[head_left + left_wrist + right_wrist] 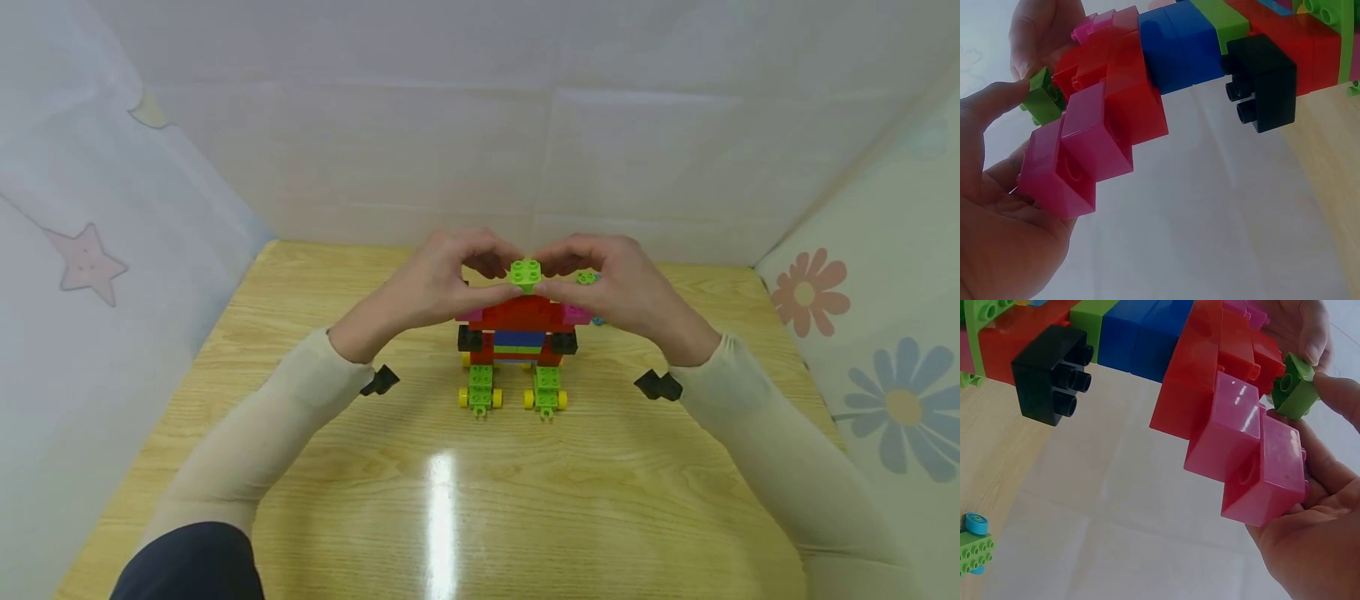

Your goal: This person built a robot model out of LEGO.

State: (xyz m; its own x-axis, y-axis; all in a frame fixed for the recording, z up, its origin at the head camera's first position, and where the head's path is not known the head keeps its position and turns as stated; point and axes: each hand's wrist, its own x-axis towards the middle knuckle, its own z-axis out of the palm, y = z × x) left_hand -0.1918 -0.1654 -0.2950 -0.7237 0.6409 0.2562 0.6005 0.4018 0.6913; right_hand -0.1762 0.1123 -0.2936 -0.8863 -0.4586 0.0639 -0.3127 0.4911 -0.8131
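Observation:
A lime-green building brick (526,273) with studs on top is pinched between my left hand (442,279) and my right hand (618,279), each with its thumb on the near side. It sits at the top of an upright figure of toy bricks (517,315). Red bricks (1135,87) form the upper body, over blue bricks (1179,47). Pink bricks (1222,434) step out at both sides, close to my curled fingers. Black bricks (1050,375) stick out lower down. Beneath, the figure has green feet (481,387) with yellow wheels (562,400).
The figure stands on a wood-grain table (360,492). Behind it to the right is a green brick piece with blue round parts (975,547), partly covered by my right hand in the head view. Pale sheets (450,150) wall the table's back and sides.

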